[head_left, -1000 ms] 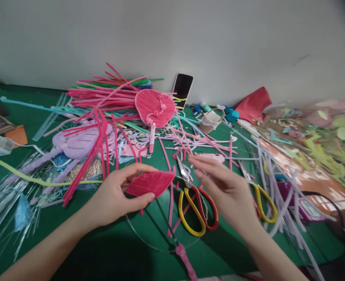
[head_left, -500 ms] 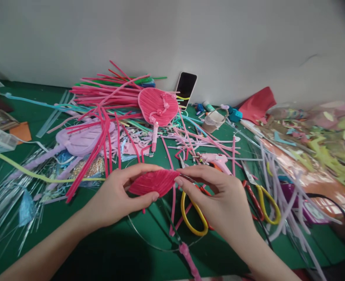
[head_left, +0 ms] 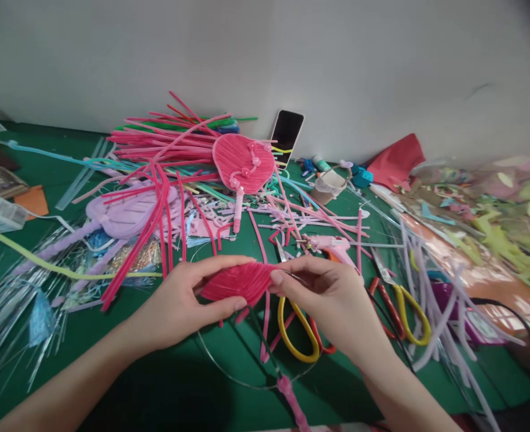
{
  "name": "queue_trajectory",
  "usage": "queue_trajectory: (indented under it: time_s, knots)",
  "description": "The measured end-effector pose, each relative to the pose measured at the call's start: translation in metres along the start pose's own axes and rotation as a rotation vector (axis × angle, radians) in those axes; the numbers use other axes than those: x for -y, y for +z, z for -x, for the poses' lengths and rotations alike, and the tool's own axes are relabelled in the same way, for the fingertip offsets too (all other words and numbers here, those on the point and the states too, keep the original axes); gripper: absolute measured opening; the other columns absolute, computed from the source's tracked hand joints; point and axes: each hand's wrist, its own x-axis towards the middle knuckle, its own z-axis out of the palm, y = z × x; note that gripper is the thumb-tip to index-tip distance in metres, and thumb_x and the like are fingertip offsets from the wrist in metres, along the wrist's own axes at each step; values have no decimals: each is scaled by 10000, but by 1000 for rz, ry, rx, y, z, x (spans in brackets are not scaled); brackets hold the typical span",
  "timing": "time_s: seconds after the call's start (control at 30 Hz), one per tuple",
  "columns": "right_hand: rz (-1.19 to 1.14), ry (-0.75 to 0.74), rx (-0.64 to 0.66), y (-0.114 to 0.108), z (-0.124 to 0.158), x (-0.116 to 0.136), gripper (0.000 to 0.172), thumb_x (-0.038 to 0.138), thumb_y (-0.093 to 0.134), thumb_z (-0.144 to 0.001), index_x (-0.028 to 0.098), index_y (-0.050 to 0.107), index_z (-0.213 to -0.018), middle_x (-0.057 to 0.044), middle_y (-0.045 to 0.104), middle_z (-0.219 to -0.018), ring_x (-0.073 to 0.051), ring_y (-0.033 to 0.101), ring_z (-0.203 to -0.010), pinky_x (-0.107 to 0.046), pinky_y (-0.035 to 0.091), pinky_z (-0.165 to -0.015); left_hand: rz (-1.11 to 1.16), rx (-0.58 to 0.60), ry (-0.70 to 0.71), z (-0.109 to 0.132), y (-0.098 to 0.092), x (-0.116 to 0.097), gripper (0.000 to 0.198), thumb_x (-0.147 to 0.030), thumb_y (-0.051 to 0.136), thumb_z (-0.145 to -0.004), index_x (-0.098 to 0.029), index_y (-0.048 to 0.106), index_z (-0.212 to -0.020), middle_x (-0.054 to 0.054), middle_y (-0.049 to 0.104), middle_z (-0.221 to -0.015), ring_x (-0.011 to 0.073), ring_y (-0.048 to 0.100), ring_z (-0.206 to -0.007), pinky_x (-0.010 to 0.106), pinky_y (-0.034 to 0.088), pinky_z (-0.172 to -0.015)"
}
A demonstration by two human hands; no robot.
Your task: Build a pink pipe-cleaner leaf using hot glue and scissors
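My left hand (head_left: 181,303) grips a flat, pointed pink piece (head_left: 240,282) made of pink pipe cleaners laid side by side, thumb underneath and fingers on top. My right hand (head_left: 332,300) pinches the right tip of that same piece between thumb and forefinger. Both hands hold it just above the green table (head_left: 165,390). Under my right hand lie scissors with yellow and red handles (head_left: 298,336). A thin wire loop with a pink wrapped handle (head_left: 289,396) lies below the piece.
A finished pink fan (head_left: 243,163) rests on a heap of pink pipe cleaners (head_left: 156,150). A lilac fan (head_left: 125,213), a pink glue gun (head_left: 332,245), a second pair of scissors (head_left: 402,306), a phone (head_left: 286,133), a small cup (head_left: 326,186) and foam shapes in plastic (head_left: 494,228) lie around.
My right hand came in from the right, closed its open fingers and took hold of the pink piece's right tip. My left hand kept its grip and shifted slightly right.
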Motion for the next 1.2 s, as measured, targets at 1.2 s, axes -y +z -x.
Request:
queue_trajectory:
  time_s: [1.2]
  knots:
    - [-54, 131, 76, -18, -4, -15, 275, 423, 853, -647, 173, 760, -712, -48, 741, -672, -185, 732, -657, -288, 644, -664, -44, 22, -146, -11, -20, 3, 115, -319, 739, -781, -210, 770, -759, 2, 800, -764, 187, 742, -767, 231, 567, -722]
